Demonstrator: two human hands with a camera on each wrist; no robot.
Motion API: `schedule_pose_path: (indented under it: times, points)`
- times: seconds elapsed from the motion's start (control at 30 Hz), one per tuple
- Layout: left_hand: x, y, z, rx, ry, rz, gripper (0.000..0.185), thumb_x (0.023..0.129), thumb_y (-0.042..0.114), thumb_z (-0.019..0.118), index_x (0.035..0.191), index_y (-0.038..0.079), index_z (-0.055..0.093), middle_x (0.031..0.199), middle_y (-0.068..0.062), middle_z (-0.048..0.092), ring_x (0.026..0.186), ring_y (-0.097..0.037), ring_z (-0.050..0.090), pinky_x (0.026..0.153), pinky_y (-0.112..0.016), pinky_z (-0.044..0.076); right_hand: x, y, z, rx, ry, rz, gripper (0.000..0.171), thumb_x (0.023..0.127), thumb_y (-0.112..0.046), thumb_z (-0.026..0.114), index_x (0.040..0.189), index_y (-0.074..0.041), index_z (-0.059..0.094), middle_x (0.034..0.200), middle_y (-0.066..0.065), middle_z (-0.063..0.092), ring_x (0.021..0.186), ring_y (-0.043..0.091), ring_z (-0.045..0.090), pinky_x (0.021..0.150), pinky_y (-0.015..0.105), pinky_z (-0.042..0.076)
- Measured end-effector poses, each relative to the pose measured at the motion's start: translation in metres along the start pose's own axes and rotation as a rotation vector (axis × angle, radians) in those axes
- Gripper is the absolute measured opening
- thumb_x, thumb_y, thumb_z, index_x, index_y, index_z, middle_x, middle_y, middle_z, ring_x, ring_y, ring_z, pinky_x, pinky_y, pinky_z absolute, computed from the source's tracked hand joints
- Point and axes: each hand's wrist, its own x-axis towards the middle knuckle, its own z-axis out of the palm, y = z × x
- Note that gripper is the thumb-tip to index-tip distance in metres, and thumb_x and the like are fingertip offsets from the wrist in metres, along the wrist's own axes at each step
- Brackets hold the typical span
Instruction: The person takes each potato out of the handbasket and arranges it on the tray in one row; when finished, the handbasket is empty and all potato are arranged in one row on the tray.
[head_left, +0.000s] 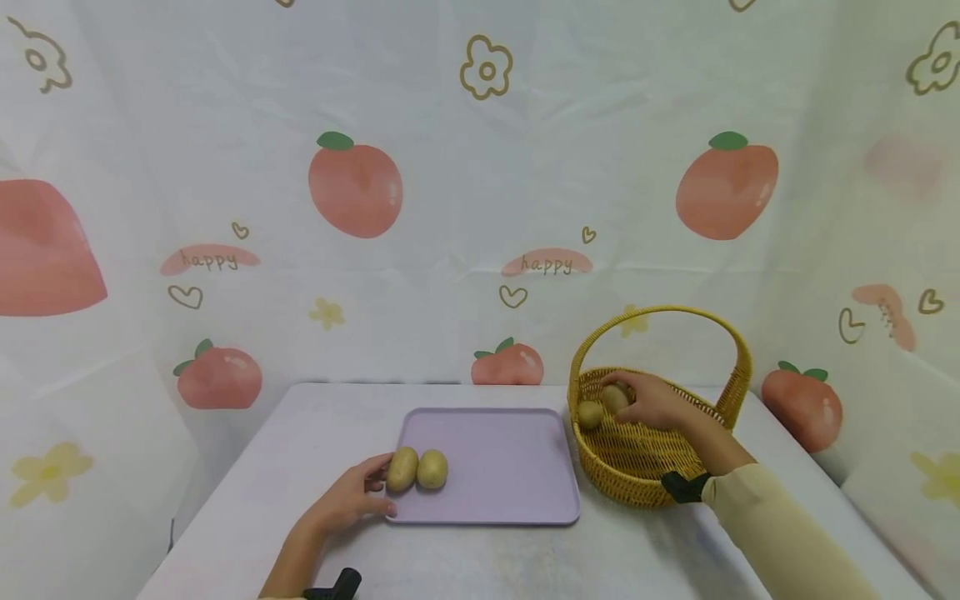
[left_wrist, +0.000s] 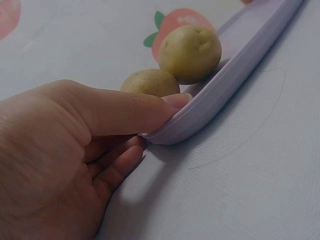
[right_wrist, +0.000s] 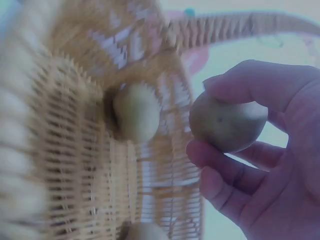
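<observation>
A lilac tray (head_left: 517, 492) lies in the middle of the white table. Two yellowish potatoes (head_left: 402, 468) (head_left: 432, 468) sit side by side at its left end. My left hand (head_left: 377, 493) pinches the tray's near-left corner: the thumb (left_wrist: 125, 112) lies on the rim (left_wrist: 235, 85) and the fingers curl underneath. Both potatoes (left_wrist: 190, 52) (left_wrist: 150, 82) lie just beyond the thumb. My right hand (head_left: 636, 398) is inside a yellow woven basket (head_left: 637, 475) and grips a potato (right_wrist: 227, 122) off the basket floor. Another potato (right_wrist: 136, 112) rests against the basket wall.
The basket stands right of the tray, close to its right edge, with a tall arched handle (head_left: 663, 312) over my hand. A further potato (right_wrist: 145, 232) shows low in the basket. A fruit-print cloth backdrop (head_left: 480, 208) closes in the table on three sides.
</observation>
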Motion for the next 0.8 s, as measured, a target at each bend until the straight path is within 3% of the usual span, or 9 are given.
schedule_pose_path:
  times: [0.13,0.4,0.6,0.8]
  points:
    - [0.000,0.000,0.000,-0.001,0.000,0.001,0.088,0.071,0.015,0.084,0.141,-0.012,0.038,0.124,-0.022,0.057,0.106,-0.033,0.058,0.095,-0.044,0.046,-0.013,-0.010,0.003,0.056,0.042,-0.047,0.057,0.077,-0.009,0.075,0.130,-0.007,0.056,0.100,0.012,0.059,0.070,0.020,0.053,0.056,0.033,0.046]
    - [-0.001,0.001,0.000,-0.010,-0.003,-0.002,0.088,0.071,0.015,0.083,0.141,-0.012,0.037,0.125,-0.024,0.056,0.107,-0.035,0.057,0.096,-0.049,0.045,-0.030,-0.032,0.017,0.186,0.066,-0.047,0.059,0.079,-0.011,0.079,0.132,-0.012,0.054,0.107,0.014,0.058,0.081,0.022,0.057,0.063,0.033,0.050]
    - [-0.001,0.000,0.001,-0.016,-0.002,-0.009,0.088,0.071,0.013,0.084,0.141,-0.013,0.037,0.126,-0.025,0.056,0.108,-0.038,0.057,0.097,-0.055,0.044,-0.029,-0.053,0.026,0.345,0.025,-0.109,0.062,0.079,-0.006,0.077,0.135,-0.008,0.051,0.117,0.019,0.054,0.088,0.025,0.063,0.071,0.033,0.054]
    - [-0.002,0.001,0.001,-0.018,0.006,-0.027,0.088,0.070,0.012,0.084,0.141,-0.012,0.038,0.125,-0.024,0.057,0.108,-0.037,0.057,0.097,-0.054,0.044,-0.021,-0.072,0.042,0.407,0.008,-0.150,0.062,0.079,-0.002,0.076,0.135,-0.008,0.052,0.117,0.019,0.055,0.088,0.025,0.063,0.068,0.032,0.055]
